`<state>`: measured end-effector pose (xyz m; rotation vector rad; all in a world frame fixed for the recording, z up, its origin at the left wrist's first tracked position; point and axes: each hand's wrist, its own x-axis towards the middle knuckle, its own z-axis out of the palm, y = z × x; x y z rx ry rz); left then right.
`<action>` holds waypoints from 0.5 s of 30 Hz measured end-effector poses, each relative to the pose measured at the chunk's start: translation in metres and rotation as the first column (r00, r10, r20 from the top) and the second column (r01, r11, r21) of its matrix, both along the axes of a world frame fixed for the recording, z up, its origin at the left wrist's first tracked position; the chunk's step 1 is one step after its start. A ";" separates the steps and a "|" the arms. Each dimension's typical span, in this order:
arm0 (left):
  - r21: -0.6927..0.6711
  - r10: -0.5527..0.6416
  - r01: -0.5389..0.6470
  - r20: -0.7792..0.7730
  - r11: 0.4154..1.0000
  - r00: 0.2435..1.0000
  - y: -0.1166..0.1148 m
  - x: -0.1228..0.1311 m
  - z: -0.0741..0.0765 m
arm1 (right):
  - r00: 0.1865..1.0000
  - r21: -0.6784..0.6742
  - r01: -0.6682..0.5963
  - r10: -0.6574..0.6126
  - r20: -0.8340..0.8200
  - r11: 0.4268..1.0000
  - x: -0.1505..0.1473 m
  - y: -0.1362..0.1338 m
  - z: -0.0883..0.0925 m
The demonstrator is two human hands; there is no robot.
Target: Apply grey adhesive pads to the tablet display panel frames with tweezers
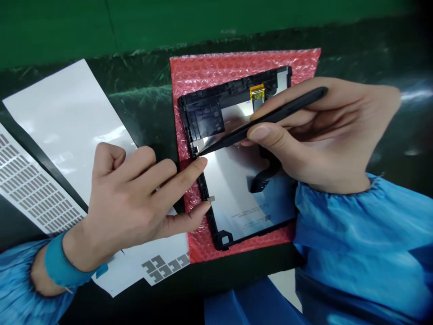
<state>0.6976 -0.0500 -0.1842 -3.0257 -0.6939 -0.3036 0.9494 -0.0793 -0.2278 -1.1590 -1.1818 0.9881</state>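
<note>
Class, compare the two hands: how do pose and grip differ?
The left hand lies flat and empty, fingertips on the edge of the panel; the right hand grips a black stylus like a pen. The left rests over white sheets, the right over the panel. Both have blue sleeves.

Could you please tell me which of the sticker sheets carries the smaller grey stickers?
The far-left sheet, covered in rows of small grey stickers; the lower sheet, below the left hand, shows a few larger, blocky ones.
</note>
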 end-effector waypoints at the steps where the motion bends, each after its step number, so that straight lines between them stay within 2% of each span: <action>1: 0.004 0.004 -0.004 -0.008 1.000 1.000 0.000 0.001 0.000 | 1.000 -0.006 0.001 -0.001 0.007 1.000 0.000 0.000 0.000; 7: 0.026 -0.004 0.004 -0.007 1.000 1.000 -0.001 0.004 0.002 | 1.000 -0.036 0.013 -0.012 0.021 0.999 0.002 0.000 0.002; 11: -0.009 0.036 -0.036 0.007 0.999 0.999 -0.005 0.007 0.002 | 1.000 -0.045 0.010 -0.011 -0.013 0.999 -0.002 0.000 -0.001; 15: -0.137 0.124 -0.112 0.081 0.984 0.989 -0.011 0.009 0.002 | 0.984 0.051 0.141 -0.135 -0.114 0.989 -0.006 0.003 -0.009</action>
